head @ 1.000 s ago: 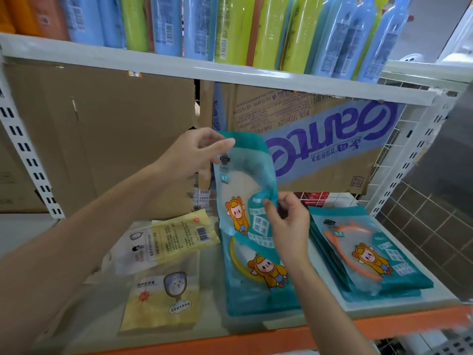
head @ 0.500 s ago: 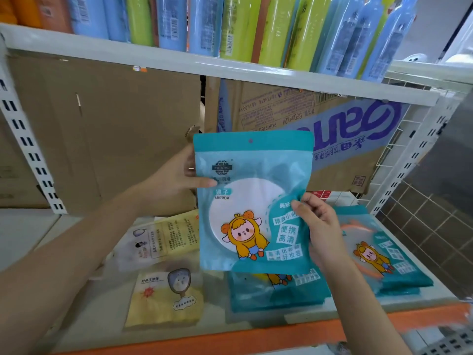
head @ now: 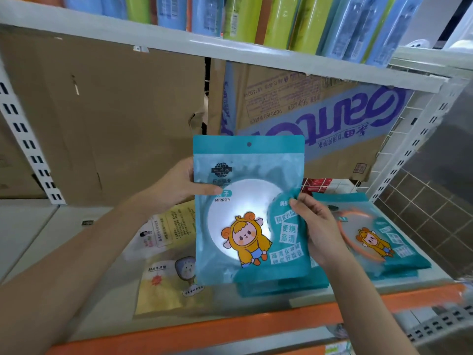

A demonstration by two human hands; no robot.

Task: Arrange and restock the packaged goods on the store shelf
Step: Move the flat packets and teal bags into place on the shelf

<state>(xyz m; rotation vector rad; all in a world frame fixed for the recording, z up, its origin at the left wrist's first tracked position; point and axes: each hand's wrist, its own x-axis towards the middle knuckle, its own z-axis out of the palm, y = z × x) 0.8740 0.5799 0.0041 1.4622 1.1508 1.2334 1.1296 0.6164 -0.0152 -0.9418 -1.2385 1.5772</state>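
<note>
Turned face-forward since a second ago, the mirror packet (head: 248, 226) hangs above the middle teal stack (head: 281, 288), left hand (head: 176, 188) and right hand (head: 317, 229) pinching its side edges; lower it flat, edges aligned.

Head camera, facing forward and down (close) at shelf (head: 256, 326)

Plain brown cardboard box (head: 115, 119) stood back left; blue-printed cardboard box (head: 320, 111) beside it, right; dark tiled floor (head: 435, 201) far right.
</note>
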